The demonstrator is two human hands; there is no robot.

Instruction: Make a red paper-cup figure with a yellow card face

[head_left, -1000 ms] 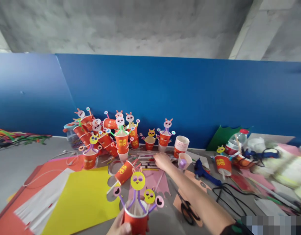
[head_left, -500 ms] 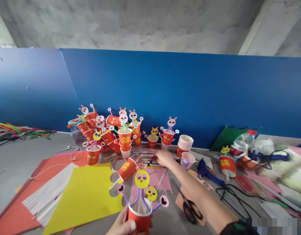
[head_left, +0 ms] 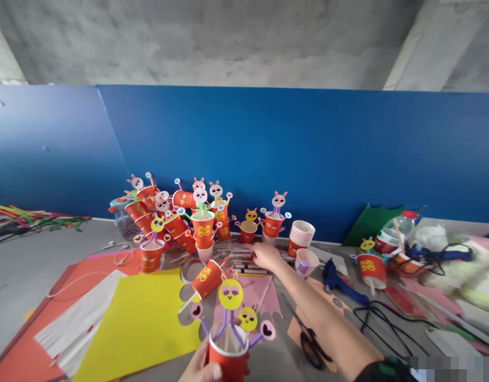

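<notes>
My left hand (head_left: 202,366) is closed round a red paper cup (head_left: 228,363) at the bottom centre. Purple stems rise from this cup and carry a yellow rabbit face (head_left: 230,294) and round pink discs. My right hand (head_left: 265,256) reaches forward to the pens and sticks (head_left: 244,261) lying mid-table; its fingertips touch down among them, and what they pinch, if anything, is too small to make out. Just left of it a red cup (head_left: 207,279) lies tilted on its side. A decorated red cup (head_left: 272,225) stands behind my right hand.
Several decorated cups (head_left: 203,228) crowd the back left. Yellow paper (head_left: 137,323) covers the left front. White cups (head_left: 301,232) are stacked behind. Black scissors (head_left: 312,347) lie beneath my right forearm; a blue glue gun (head_left: 343,284) and black cable (head_left: 382,323) lie to its right.
The view has shifted slightly, so the table items appear a little lower. My left hand still holds the cup, and my right hand stays at the pens and sticks.
</notes>
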